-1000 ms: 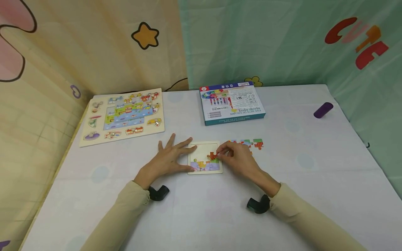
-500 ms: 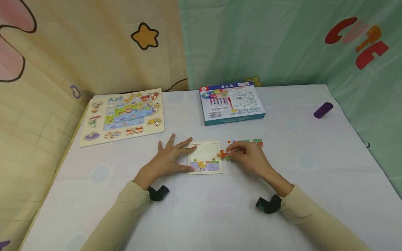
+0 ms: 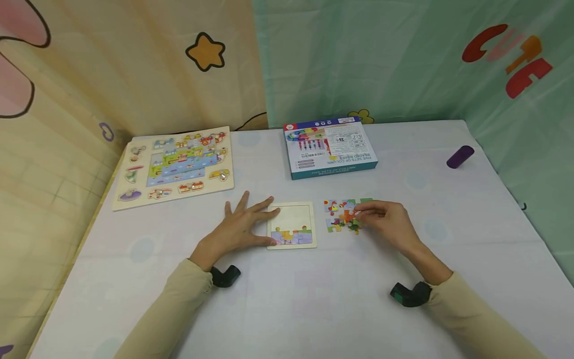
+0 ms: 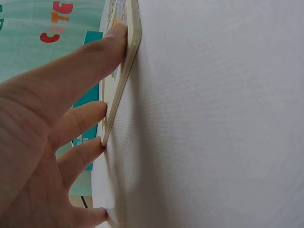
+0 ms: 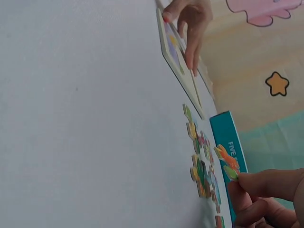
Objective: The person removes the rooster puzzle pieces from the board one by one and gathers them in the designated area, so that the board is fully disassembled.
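Two fingertips of our right hand pinch an orange puzzle piece by its edge; the wrist view shows the piece nipped between thumb and forefinger, lifted a little above the loose puzzle pieces that lie on the white table just to the right of the puzzle tray. The other fingers of that hand are curled in beneath.

Our left hand lies flat on the table with its fingers spread and straight, pressed against the left edge of the tray. From the left wrist view we see the fingers laid along the tray's thin wooden rim, touching it without wrapping round it. The tray's bottom row holds fitted pieces in purple, yellow and green; the rest of its bed is bare wood.

Beyond the tray lies a teal-edged box, upside down to us; we can read "FIVE SETS OF COLUMN" on its face, and its side shows "FIVE" in the right wrist view. The smaller print is too fine to read. At far left rests a wooden peg puzzle board, at far right a purple cylinder. Red and orange letters on the green backdrop look like "CUTE".
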The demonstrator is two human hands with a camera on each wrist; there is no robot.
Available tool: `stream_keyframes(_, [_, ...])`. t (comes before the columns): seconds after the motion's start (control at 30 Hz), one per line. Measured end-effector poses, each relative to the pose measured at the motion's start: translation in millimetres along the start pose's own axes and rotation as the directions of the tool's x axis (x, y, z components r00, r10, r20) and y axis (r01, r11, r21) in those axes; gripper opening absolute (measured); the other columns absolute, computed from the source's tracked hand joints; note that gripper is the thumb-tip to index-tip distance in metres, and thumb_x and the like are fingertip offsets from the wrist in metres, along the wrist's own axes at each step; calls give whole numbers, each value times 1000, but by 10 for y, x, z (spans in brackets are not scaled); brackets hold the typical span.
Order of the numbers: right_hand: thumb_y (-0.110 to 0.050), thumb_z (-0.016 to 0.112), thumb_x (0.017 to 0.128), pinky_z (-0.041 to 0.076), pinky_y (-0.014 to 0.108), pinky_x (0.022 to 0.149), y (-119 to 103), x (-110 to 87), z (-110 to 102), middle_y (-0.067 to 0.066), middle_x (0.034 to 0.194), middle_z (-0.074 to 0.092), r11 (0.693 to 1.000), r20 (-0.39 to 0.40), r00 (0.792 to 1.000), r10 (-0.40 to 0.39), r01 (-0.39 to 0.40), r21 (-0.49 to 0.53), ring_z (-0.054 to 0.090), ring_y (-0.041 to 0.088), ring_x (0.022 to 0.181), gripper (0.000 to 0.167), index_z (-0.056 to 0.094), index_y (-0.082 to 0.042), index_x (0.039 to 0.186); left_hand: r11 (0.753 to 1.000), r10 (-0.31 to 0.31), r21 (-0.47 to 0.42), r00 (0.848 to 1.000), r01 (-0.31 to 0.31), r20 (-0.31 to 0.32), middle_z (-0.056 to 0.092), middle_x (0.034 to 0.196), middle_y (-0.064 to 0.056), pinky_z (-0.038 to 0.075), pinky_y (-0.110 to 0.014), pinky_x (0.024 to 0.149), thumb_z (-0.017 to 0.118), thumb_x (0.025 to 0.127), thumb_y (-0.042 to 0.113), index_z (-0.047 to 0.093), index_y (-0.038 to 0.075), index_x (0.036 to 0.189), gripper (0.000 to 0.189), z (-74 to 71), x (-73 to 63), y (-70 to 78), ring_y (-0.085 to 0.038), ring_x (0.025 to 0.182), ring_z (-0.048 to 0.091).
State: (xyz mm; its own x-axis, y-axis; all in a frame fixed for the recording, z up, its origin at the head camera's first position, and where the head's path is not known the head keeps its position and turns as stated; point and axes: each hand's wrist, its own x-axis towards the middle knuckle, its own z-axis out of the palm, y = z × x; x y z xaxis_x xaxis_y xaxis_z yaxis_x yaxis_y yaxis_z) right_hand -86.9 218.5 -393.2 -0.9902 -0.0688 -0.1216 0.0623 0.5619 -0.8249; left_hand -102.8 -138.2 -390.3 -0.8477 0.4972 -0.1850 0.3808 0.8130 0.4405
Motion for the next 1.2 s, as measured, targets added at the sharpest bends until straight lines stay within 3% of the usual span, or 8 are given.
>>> stream_keyframes(0.13, [-22,69,93,50,16,76,84,-35,-112,11,116,70,999,-3,999,47,-47,17,63,12,98,26,73,-5,112,1000,1,2,1000,-1,1,27,161,4,-3,-78,103,81,75,51,51,27,145,80,-2,-3,1,-48,147,-2])
stream_keyframes(0.37, [-29,68,94,48,16,75,175,-111,-260,12,124,66,994,-5,994,108,-108,27,57,12,101,33,72,-6,117,1000,0,0,1000,0,0,27,161,3,-4,-78,104,82,75,49,51,27,145,80,-10,-10,6,-48,147,-2])
stream_keyframes(0.63, [-31,67,94,48,15,73,247,-130,-322,13,122,67,996,-22,995,94,-94,-4,56,8,98,33,73,-7,116,1000,0,-10,1000,0,-4,27,161,3,-5,-78,103,82,75,49,51,26,145,80,-6,-23,-3,-47,147,-3])
stream_keyframes(0.87, [-26,67,94,46,13,76,237,-130,-298,14,120,68,995,-46,996,81,-83,-57,56,24,116,28,75,-6,112,1000,-3,-13,1000,3,-2,27,161,4,-6,-77,103,82,75,50,51,27,145,80,15,-14,-11,-46,147,-3])
stream_keyframes(1.2, [-22,68,93,45,14,76,247,-128,-302,14,118,69,991,-66,996,59,-66,-112,57,27,117,24,76,-8,110,1000,-4,-9,1000,4,-8,28,160,4,-5,-77,103,82,74,50,51,28,144,81,11,-6,-5,-47,147,-3])
